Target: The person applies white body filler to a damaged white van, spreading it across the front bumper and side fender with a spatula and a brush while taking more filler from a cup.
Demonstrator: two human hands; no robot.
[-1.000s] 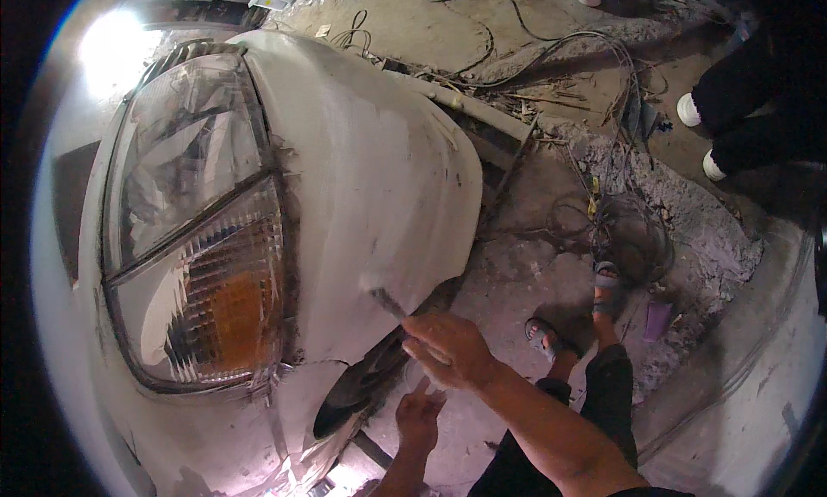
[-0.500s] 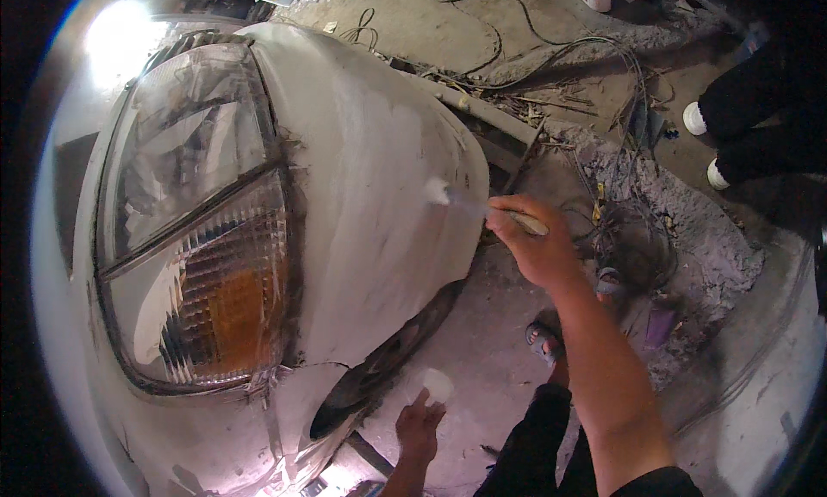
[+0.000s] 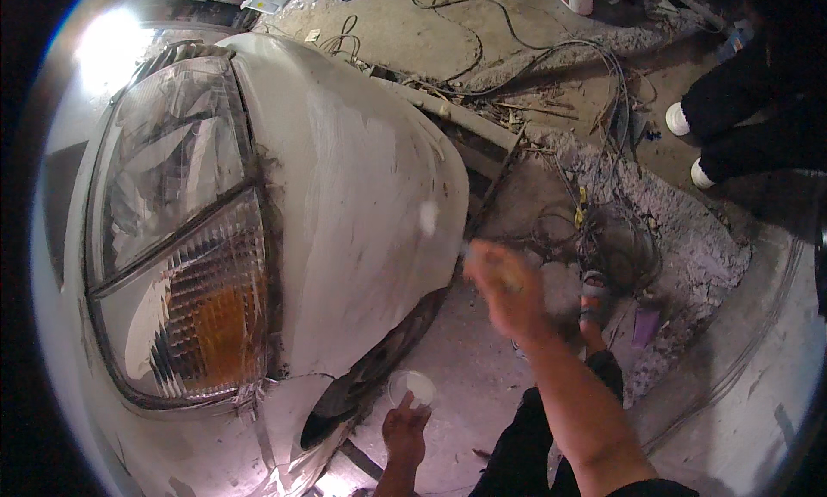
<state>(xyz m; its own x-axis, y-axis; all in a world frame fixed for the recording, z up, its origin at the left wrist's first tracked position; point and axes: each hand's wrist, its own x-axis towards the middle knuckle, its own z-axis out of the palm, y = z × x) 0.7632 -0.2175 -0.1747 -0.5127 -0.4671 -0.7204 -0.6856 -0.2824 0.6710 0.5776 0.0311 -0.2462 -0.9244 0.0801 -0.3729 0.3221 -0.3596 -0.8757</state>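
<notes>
A pale bumper corner of a vehicle fills the middle, with a fresh white dab near its right edge. Just right of that edge, apart from the dab, is my right hand, smeared by motion. Its fingers are closed round a brush, whose pale handle shows only faintly; the bristles cannot be made out. Lower down, my left hand grips a small clear round cup with white stuff in it, below the dark opening in the bumper.
The headlight with its orange section lies at left, near a bright lamp. Dark cables cross the rough floor. At right stands another person in black trousers and white shoes. A purple object lies near my sandalled foot.
My right hand has drawn back from the bumper and down, leaving the white dab visible. The whole view has shifted slightly, and one of my feet shows farther right. The cup stays in my left hand.
</notes>
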